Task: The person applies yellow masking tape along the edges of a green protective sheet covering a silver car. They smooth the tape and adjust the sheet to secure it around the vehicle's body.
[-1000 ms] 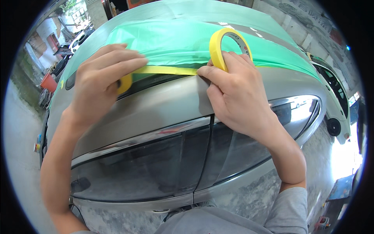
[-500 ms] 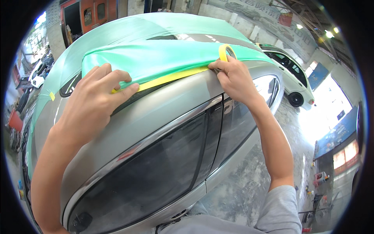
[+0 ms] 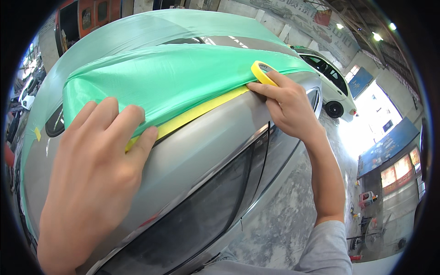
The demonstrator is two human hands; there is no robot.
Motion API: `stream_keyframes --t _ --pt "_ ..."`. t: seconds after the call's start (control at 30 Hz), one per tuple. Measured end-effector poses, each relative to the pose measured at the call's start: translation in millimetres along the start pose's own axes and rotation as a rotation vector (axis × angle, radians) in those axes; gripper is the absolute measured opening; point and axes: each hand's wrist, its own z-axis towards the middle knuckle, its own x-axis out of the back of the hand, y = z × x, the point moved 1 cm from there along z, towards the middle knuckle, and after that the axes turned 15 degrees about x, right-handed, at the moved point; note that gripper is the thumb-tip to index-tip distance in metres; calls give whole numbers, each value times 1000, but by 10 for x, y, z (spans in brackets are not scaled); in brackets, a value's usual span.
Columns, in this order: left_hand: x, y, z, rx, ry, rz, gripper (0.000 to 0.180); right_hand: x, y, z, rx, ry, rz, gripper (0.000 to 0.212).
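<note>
My left hand (image 3: 94,172) pinches the lower edge of a glossy green plastic sheet (image 3: 156,75) between thumb and fingers, at the left end of a strip of yellow masking tape (image 3: 201,112). That strip runs along the sheet's edge, over a dark gap beside the silver car roof (image 3: 201,151). At the strip's far right end my right hand (image 3: 293,107) is closed round a roll of yellow masking tape (image 3: 257,73), its fingertips against the sheet's edge. The fingers partly hide the roll. Loose and bulging, the sheet rises between the two hands.
Below the roof edge are the car's dark side windows (image 3: 192,215). More green sheeting (image 3: 151,27) covers the far side of the car. A white car (image 3: 327,80) stands beyond to the right on a worn grey floor (image 3: 275,215). Reddish doors (image 3: 85,18) show at upper left.
My view has moved closer to the roof, and my left hand now appears larger and lower. Both hands keep hold at the taped edge. The roll tilts more to the left.
</note>
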Motion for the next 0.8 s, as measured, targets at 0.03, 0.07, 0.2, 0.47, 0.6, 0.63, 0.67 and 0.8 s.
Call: stream_keyframes --t 0.03,0.07,0.2,0.47,0.6,0.63,0.67,0.8 --pt "17 20 2 12 0 -7 35 17 2 13 17 -20 -8 37" --pt "33 35 5 25 -4 -16 35 38 2 30 29 -45 -15 35" --pt "47 89 34 40 -35 9 34 94 -19 104 137 -95 -104 40" --pt "59 156 64 35 -40 54 32 17 -94 73 208 -37 38 47" --pt "42 146 85 24 -39 31 31 -15 41 -5 95 -22 166 47" --pt "36 145 85 13 -33 36 31 -22 86 -12 59 -15 179 46" --pt "30 141 80 5 -26 41 31 -32 121 -14 29 13 238 44" --pt "31 122 55 3 -15 47 31 -56 108 7 55 79 289 41"
